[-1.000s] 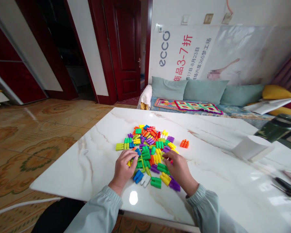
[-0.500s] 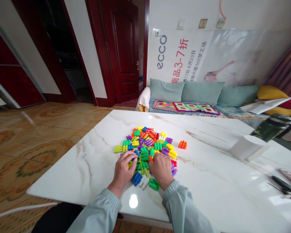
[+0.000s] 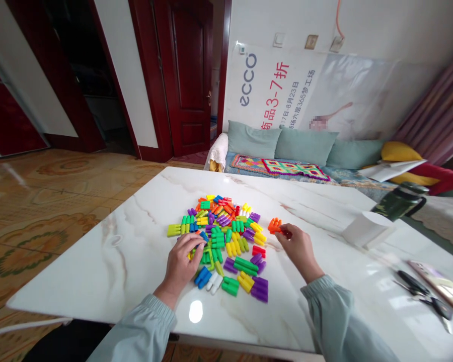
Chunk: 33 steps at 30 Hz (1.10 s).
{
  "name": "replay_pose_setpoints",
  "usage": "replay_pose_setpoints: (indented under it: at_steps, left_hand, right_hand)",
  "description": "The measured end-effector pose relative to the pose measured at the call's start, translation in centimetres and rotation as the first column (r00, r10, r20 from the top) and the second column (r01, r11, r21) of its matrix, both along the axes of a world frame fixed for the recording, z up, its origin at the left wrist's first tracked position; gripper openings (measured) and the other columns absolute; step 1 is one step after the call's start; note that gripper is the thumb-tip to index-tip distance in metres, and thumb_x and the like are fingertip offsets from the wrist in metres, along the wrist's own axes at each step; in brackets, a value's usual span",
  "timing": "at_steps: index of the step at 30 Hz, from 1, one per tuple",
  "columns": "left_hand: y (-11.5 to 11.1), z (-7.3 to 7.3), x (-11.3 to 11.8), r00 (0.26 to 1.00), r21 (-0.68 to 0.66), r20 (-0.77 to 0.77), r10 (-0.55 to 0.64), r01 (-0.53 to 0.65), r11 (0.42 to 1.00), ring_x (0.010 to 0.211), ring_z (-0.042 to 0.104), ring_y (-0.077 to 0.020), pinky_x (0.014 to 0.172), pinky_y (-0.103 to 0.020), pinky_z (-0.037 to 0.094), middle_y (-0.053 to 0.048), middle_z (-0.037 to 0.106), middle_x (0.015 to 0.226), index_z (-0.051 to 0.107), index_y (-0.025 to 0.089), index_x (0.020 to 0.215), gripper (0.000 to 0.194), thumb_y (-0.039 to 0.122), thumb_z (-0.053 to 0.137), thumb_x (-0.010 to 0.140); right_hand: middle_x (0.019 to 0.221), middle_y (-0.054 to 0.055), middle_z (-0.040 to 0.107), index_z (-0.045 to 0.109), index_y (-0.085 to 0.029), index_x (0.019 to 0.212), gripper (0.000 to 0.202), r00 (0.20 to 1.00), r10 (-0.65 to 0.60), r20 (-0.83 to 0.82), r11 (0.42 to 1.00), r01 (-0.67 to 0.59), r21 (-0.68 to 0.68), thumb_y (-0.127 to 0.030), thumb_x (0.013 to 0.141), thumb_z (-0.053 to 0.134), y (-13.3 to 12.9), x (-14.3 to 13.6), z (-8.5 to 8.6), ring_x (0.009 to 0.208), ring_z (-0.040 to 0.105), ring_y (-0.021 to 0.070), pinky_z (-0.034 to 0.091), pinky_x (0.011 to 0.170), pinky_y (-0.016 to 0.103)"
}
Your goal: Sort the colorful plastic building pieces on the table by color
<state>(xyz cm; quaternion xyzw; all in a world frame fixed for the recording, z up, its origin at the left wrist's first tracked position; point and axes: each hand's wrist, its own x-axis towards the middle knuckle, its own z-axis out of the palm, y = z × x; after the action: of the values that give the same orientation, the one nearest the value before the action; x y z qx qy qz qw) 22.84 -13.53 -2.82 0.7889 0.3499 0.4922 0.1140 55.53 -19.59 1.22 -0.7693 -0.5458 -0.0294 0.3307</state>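
Note:
A loose pile of colourful plastic toy blocks (image 3: 218, 240) with finger-like prongs lies on the white marbled table (image 3: 136, 281). My left hand (image 3: 184, 256) rests at the pile's left side, its fingers curled in towards the thumb. A blue block (image 3: 203, 236) shows just behind those fingertips; whether they grip anything is hidden. To the right of the pile, my right hand (image 3: 297, 247) pinches an orange toy block (image 3: 275, 225) at the table surface. Nearer me lie a white block (image 3: 214, 283), a green block (image 3: 230, 285) and a purple block (image 3: 259, 289).
On the right are a white paper box (image 3: 366, 230), a dark green flask (image 3: 400, 201), keys (image 3: 425, 291) and a phone (image 3: 438, 281). A sofa with cushions (image 3: 305, 149) stands beyond the table's far edge.
My right hand has moved right, from the pile to the separate orange blocks. Yellow, green and purple blocks it covered now show. My left hand stays at the pile; the view has shifted slightly.

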Motion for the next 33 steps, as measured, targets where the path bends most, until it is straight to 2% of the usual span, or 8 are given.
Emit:
replay_pose_setpoints:
  at_steps: [2,5,10,13,17,20,33]
  left_hand:
    - [0.1,-0.1,0.0,1.000,0.001,-0.002,0.002,-0.002,1.000,0.094,0.063,-0.0209,0.087,-0.035,0.051,-0.007,0.066,0.095,0.069,0.019,0.089,0.017,0.020,0.052,0.091]
    - [0.1,-0.2,0.0,1.000,0.009,-0.003,0.005,-0.005,1.000,0.095,0.063,-0.0211,0.087,-0.035,0.051,-0.007,0.067,0.095,0.069,0.019,0.089,0.017,0.020,0.052,0.091]
    - [0.1,-0.3,-0.1,1.000,0.016,-0.006,0.002,-0.002,1.000,0.096,0.063,-0.0210,0.087,-0.035,0.051,-0.007,0.067,0.095,0.068,0.019,0.089,0.016,0.019,0.052,0.091]
    - [0.1,-0.4,-0.1,1.000,0.020,-0.007,0.001,-0.001,1.000,0.096,0.062,-0.0208,0.086,-0.034,0.051,-0.007,0.066,0.095,0.068,0.019,0.090,0.016,0.019,0.052,0.091]
    - [0.1,-0.3,-0.1,1.000,0.015,-0.009,0.000,0.000,1.000,0.095,0.062,-0.0209,0.086,-0.035,0.051,-0.007,0.066,0.096,0.068,0.019,0.090,0.016,0.019,0.052,0.091]
    - [0.1,-0.3,-0.1,1.000,0.018,-0.006,0.000,0.000,1.000,0.095,0.063,-0.0210,0.086,-0.034,0.051,-0.007,0.066,0.096,0.068,0.019,0.090,0.015,0.019,0.053,0.090]
    - [0.2,-0.4,-0.1,1.000,0.007,-0.012,0.002,-0.002,1.000,0.095,0.063,-0.0210,0.086,-0.034,0.051,-0.007,0.066,0.096,0.069,0.019,0.090,0.017,0.021,0.052,0.091]
  right_hand:
    - [0.072,0.006,0.069,0.072,-0.018,0.077,0.024,1.000,-0.025,0.016,0.999,0.025,-0.034,-0.032,0.072,0.053,0.2,2.1,-0.7,0.063,0.060,0.0185,0.040,0.059,0.028]
    - [0.076,0.007,0.069,0.075,-0.018,0.077,0.025,1.000,-0.011,0.018,0.998,0.012,-0.061,-0.028,0.072,0.052,0.7,3.5,-1.6,0.066,0.061,0.0189,0.040,0.061,0.028]
    - [0.085,0.006,0.070,0.073,-0.017,0.096,0.032,1.000,0.004,-0.016,0.999,-0.005,-0.038,-0.026,0.074,0.052,1.1,3.3,-2.6,0.072,0.063,0.0167,0.045,0.069,0.028]
    - [0.088,0.007,0.071,0.067,-0.014,0.106,0.039,0.997,-0.038,-0.066,0.999,0.037,-0.018,-0.031,0.073,0.056,0.7,2.9,-3.2,0.067,0.063,0.0156,0.047,0.065,0.027]
    - [0.082,0.006,0.073,0.067,-0.016,0.095,0.032,0.991,-0.088,-0.102,0.996,0.086,-0.022,-0.034,0.069,0.060,0.1,2.4,-4.2,0.066,0.065,0.0178,0.046,0.060,0.027]
    - [0.079,0.005,0.074,0.069,-0.019,0.085,0.023,0.990,-0.099,-0.100,0.995,0.099,-0.012,-0.034,0.072,0.058,0.4,2.3,-4.9,0.069,0.066,0.0194,0.045,0.063,0.029]
    - [0.085,0.009,0.073,0.072,-0.016,0.092,0.033,0.988,-0.139,-0.067,0.989,0.141,0.033,-0.039,0.077,0.054,1.9,3.0,-5.7,0.073,0.065,0.0219,0.044,0.066,0.031]
